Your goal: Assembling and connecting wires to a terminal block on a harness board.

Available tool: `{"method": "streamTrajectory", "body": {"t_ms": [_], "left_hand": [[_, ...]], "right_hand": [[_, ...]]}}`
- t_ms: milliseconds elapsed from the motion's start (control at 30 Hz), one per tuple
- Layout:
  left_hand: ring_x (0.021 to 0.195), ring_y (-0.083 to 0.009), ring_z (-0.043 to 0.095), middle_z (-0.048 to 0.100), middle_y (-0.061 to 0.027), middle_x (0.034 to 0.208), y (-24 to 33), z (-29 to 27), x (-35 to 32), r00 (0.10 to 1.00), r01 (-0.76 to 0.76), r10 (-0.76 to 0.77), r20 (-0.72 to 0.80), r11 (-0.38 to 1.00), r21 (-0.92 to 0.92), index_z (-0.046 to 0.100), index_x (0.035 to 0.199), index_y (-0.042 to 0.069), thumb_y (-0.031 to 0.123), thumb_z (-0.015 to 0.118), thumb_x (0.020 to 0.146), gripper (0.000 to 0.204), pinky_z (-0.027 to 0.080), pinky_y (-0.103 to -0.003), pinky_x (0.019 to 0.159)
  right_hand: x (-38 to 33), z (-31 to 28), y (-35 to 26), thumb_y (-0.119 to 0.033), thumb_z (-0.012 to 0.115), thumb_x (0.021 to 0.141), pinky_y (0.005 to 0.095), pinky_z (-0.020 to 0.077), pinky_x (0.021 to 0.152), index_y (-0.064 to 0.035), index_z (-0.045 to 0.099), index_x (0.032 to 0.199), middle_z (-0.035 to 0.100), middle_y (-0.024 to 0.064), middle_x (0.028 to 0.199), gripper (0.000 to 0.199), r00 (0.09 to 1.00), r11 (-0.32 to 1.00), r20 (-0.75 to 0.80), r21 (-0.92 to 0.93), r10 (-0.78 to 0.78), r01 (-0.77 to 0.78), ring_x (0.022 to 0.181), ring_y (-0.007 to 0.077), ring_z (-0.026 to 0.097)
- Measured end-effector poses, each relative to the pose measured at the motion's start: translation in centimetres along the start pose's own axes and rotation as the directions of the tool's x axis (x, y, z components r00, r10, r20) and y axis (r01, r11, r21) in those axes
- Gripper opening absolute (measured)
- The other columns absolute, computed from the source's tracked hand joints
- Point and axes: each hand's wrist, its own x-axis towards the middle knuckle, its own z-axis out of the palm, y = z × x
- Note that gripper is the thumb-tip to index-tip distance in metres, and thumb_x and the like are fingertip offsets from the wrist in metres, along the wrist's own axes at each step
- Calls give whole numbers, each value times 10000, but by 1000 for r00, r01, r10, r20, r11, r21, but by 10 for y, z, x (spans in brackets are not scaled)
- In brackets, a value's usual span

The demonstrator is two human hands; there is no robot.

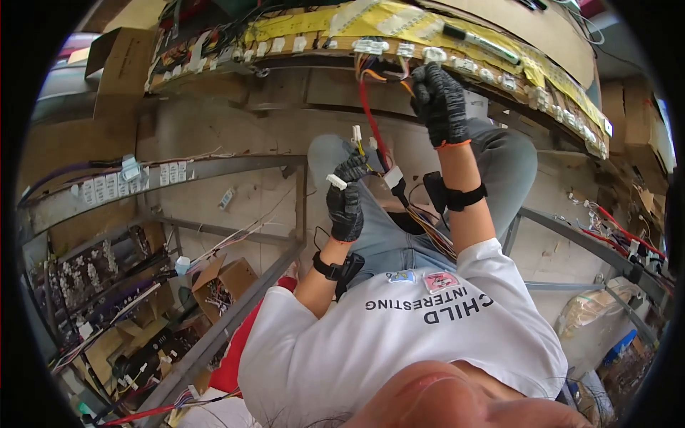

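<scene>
Both hands wear dark grey knitted gloves. My left hand [345,207] is closed around wires of a wiring harness, with a white connector [337,182] sticking out beside its fingers. Another white connector [357,133] on yellow wires stands up just beyond it. My right hand [439,105] is raised to the board's edge, fingers bent together just below a white socket [433,54]. An orange wire [407,87] runs into its fingers; the fingertips are partly hidden. Between the hands hangs a red wire bundle [367,107], leading down to a larger white connector [392,177] above my lap.
Ahead spans a wiring board [314,44] edged with white sockets and yellow tape; a marker [499,48] lies on it. A metal frame [235,167] stands at left, with a cardboard box [225,285] of wires below. More loose wires [617,228] hang at right.
</scene>
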Motion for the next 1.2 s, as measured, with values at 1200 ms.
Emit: {"method": "streamTrajectory", "body": {"t_ms": [1200], "left_hand": [[870, -170, 602, 635, -74, 964, 14, 105, 1, 998, -42, 44, -41, 998, 54, 579, 1052, -2, 88, 596, 873, 201, 473, -292, 790]], "right_hand": [[-125, -26, -56, -213, 609, 759, 385, 422, 859, -74, 617, 1018, 611, 127, 1032, 294, 812, 615, 314, -535, -492, 579, 954, 304, 576]]}}
